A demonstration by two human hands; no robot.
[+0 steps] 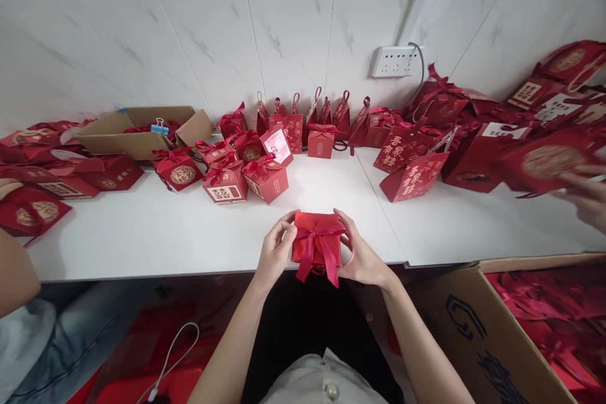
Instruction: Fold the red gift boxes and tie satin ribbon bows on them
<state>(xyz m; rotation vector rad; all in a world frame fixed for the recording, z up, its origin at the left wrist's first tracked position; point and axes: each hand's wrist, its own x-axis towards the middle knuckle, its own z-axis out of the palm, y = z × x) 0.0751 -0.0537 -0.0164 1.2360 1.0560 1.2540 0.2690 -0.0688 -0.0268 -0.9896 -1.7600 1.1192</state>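
Observation:
A small red gift box (316,241) with a red ribbon bow on top sits at the near edge of the white table (142,233). My left hand (274,251) grips its left side with curled fingers. On the box's right side my right hand (360,254) holds it the same way. The ribbon tails hang over the box's front, past the table edge.
Several finished red boxes (227,180) and red paper bags (411,173) crowd the back of the table. An open cardboard box (137,132) stands at the left. A large carton (487,328) of red ribbons sits at lower right. Other people's arms show at the left (14,271) and right (584,202) edges.

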